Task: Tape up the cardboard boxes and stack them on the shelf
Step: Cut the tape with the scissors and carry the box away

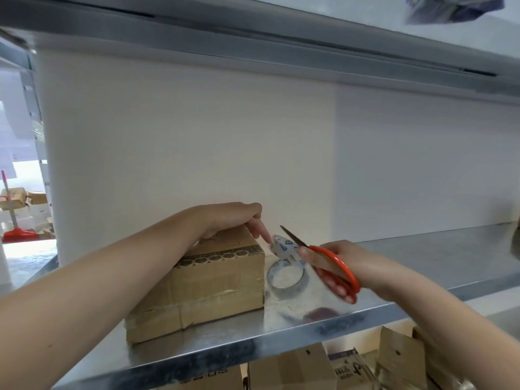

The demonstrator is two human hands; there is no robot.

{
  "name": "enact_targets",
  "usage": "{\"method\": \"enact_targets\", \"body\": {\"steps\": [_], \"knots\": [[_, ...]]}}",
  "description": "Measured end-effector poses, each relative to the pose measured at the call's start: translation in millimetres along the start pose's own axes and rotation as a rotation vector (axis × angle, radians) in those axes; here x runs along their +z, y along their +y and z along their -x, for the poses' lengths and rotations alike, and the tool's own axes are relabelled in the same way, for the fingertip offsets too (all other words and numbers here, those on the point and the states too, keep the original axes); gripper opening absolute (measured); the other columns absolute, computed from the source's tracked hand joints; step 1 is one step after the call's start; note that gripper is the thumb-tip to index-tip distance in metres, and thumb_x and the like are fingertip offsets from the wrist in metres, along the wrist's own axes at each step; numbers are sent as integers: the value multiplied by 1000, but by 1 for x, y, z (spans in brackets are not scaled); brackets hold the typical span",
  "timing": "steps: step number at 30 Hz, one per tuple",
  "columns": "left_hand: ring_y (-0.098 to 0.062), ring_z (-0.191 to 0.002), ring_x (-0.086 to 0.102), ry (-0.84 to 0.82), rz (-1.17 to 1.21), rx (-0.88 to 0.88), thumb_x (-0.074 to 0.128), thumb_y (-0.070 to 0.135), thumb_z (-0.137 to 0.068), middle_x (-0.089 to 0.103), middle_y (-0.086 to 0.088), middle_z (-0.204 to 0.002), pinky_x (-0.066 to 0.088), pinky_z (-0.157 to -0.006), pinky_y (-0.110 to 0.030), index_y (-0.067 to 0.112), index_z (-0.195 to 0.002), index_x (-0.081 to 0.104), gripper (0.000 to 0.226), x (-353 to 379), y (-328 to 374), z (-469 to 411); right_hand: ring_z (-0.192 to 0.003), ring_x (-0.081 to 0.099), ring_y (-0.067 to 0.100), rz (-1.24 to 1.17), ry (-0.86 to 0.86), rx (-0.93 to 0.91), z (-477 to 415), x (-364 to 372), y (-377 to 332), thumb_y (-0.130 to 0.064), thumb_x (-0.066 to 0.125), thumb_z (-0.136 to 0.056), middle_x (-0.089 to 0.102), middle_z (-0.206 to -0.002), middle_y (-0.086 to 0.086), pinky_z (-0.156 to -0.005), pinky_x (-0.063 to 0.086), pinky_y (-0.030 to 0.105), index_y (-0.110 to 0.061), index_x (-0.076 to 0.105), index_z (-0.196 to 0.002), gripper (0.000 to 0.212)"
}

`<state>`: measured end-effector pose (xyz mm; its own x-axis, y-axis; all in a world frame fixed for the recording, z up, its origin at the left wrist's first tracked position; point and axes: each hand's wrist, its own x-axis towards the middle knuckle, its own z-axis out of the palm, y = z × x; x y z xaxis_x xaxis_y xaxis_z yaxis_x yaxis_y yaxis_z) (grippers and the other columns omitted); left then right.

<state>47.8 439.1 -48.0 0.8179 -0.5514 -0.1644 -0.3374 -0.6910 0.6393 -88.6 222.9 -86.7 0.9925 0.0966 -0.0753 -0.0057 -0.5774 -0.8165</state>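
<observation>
Metal shelf: L fingers relaxed on box, R fingers grip scissors (by tape roll).

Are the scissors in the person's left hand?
No, the right hand grips the red-handled scissors, while the left hand rests on the box.

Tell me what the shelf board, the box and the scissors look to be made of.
Grey shelf board: sheet metal, likely galvanised steel; dull sheen with blurred reflections.
Brown box: cardboard, matte, crossed by glossy clear tape bands.
Orange-handled scissors: handles seemingly smooth plastic; dark blades probably steel.
</observation>
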Motion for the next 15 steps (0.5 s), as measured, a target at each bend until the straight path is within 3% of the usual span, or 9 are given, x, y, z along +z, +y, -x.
{"method": "enact_targets", "body": {"steps": [3, 5, 9, 12, 13, 15], "knots": [[-18, -89, 59, 9, -57, -6, 47, 39, -91, 72, -1, -108, 47, -79, -29, 29, -91, 83, 37, 4, -1, -1, -46, 50, 19, 535, 248, 169, -11, -25, 20, -67, 65, -82, 57, -56, 6, -49, 41, 23, -9, 53, -68, 61], [-16, -89, 66, 10, -108, 3, 60, 37, -87, 74, 10, -98, 49, -77, -27, 32, -86, 83, 23, 6, -1, -2, -58, 55, 14, 823, 302, 258, -21, -32, 34, -61, 63, -86, 63, -65, 1, -56, 43, 25, -14, 54, -69, 51], [-25, -108, 68, 44, -120, 21, 67, 45, -83, 75, 2, -108, 53, -89, -35, 30, -87, 82, 22, 8, -1, -2, -80, 61, 14, 951, 272, 308, -24, -28, 35, -56, 58, -89, 65, -87, -3, -70, 50, 27, -19, 59, -89, 36], [-28, -110, 67, 82, -125, 11, 66, 52, -81, 73, -5, -113, 51, -91, -35, 25, -92, 82, 34, 10, 1, 1, -105, 58, 18, 950, 499, -25, -32, -14, 20, -49, 51, -97, 57, -117, -1, -91, 49, 35, -18, 59, -115, 37], [-27, -108, 68, 86, -136, 17, 66, 50, -82, 74, -5, -112, 52, -94, -37, 26, -90, 82, 31, 11, 2, 3, -114, 55, 17, 817, 491, -176, -38, -5, 14, -49, 53, -97, 54, -124, -2, -98, 46, 36, -19, 56, -124, 40], [-24, -97, 70, 117, -166, 34, 63, 45, -85, 75, -5, -106, 52, -95, -41, 24, -88, 82, 28, 13, 3, 6, -126, 47, 11, 548, 296, -321, -53, 17, 4, -45, 58, -96, 49, -135, -6, -108, 39, 33, -22, 50, -138, 48]]}}
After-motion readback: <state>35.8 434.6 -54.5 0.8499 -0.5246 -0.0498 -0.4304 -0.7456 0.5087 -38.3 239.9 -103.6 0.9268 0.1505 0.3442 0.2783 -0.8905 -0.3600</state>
